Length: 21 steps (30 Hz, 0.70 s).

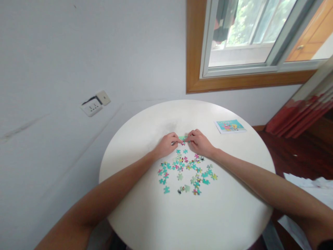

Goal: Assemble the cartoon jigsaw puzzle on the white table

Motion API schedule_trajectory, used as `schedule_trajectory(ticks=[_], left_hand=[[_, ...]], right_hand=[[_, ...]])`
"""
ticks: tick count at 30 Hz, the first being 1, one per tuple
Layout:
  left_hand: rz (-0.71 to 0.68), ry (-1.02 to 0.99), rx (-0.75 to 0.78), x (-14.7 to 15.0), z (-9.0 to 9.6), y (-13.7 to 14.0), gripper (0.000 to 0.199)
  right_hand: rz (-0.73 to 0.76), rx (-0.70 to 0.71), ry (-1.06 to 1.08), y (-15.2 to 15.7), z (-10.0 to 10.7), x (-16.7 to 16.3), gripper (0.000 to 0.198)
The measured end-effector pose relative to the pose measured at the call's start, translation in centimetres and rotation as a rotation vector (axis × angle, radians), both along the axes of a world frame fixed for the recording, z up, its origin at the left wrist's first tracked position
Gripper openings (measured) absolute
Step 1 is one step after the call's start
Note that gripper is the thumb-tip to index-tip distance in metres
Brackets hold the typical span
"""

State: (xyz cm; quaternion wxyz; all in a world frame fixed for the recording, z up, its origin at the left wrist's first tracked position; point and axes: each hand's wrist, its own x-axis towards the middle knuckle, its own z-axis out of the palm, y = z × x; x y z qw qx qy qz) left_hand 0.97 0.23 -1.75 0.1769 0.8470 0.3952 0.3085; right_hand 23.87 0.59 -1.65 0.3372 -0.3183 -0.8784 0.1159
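Puzzle strip (182,138), mostly green, lies in the head view between the two hands, toward 12 o'clock from the table's (187,220) centre. Its long axis seems to run from 9 to 3 o'clock; fingers hide its ends. Left hand (167,144), arm reaching from 7 o'clock, and right hand (200,143), arm from 4 o'clock, bend their fingers in to touch it; whether they pinch or merely press, I cannot tell. Toward 6 o'clock from the strip scatter loose pieces (180,177), flat, knobbed, teal, pink and yellow. The tabletop is round, smooth and white. Near its 1 o'clock edge lies a flat rectangular card (231,126), teal, with printed figures.
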Motion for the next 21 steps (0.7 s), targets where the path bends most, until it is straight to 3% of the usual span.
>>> schedule_trajectory(ticks=[6, 11, 21], left_hand=[[-0.007, 0.002, 0.009, -0.01, -0.1, 0.02, 0.037], [0.007, -0.005, 0.014, 0.1, 0.1, -0.12, 0.042], [-0.027, 0.166, 0.155, -0.24, -0.07, 0.15, 0.046]], right_hand=[[0.052, -0.004, -0.026, -0.12, 0.02, -0.18, 0.045], [-0.014, -0.007, 0.06, 0.01, -0.16, -0.12, 0.049], [0.039, 0.008, -0.006, -0.27, -0.04, -0.4, 0.048]])
